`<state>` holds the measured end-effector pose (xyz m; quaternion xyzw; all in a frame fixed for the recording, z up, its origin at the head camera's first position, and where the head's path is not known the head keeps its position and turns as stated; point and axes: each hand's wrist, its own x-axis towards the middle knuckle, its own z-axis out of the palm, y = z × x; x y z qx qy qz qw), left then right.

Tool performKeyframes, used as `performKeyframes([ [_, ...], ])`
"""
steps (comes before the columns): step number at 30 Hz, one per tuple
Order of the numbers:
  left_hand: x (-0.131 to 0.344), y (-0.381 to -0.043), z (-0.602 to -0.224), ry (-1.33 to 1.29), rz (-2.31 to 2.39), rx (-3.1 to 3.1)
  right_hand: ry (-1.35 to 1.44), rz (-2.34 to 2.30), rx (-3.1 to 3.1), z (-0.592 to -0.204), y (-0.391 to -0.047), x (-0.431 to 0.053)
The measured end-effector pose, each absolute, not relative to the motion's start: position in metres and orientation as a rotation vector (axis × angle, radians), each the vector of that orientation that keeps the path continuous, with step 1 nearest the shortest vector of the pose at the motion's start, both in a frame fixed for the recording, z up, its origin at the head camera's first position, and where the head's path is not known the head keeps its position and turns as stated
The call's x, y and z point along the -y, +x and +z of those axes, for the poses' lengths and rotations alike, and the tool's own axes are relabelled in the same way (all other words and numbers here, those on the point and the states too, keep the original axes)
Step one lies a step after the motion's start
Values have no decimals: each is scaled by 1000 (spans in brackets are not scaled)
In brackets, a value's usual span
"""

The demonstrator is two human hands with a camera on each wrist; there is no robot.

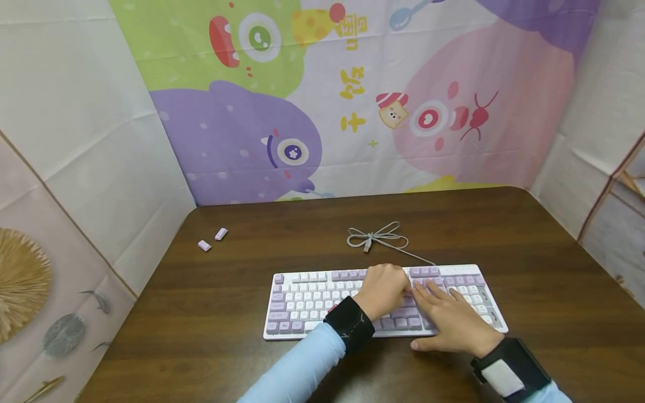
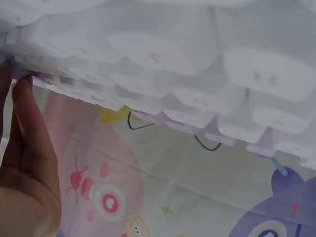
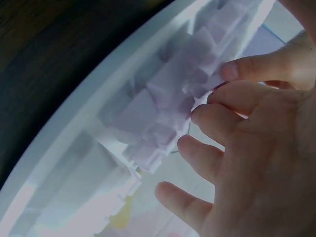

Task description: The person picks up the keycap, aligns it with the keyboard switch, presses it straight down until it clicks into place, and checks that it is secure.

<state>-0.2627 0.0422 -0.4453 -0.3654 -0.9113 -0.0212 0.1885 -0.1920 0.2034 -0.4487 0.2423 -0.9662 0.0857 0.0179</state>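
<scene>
A white and lilac keyboard [image 1: 314, 295] lies on the table in the head view. My left hand [image 1: 384, 288] is over its right-middle part with fingers curled. In the left wrist view, the left hand's fingertips [image 2: 23, 81] pinch at a lilac keycap [image 2: 19, 70] at the far end of the key rows. My right hand [image 1: 450, 319] rests spread over the keyboard's right part, fingers fairly straight, thumb by the front edge. The right wrist view shows lilac keycaps [image 3: 170, 84] close by the right hand [image 3: 247, 143]; the left thumb [image 3: 237, 70] touches one.
Two loose pale lilac keycaps [image 1: 220, 234] lie at the table's back left. Behind the keyboard sits a bundled grey cable [image 1: 375, 238] with a USB plug. A printed cloth [image 1: 353, 162] hangs along the table's [image 1: 176, 313] back edge.
</scene>
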Motion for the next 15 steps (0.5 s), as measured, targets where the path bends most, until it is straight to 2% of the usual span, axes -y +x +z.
performKeyframes([
  [15, -33, -240, -450, -1080, 343, 2370, 717, 200, 2996, -454, -195, -198],
])
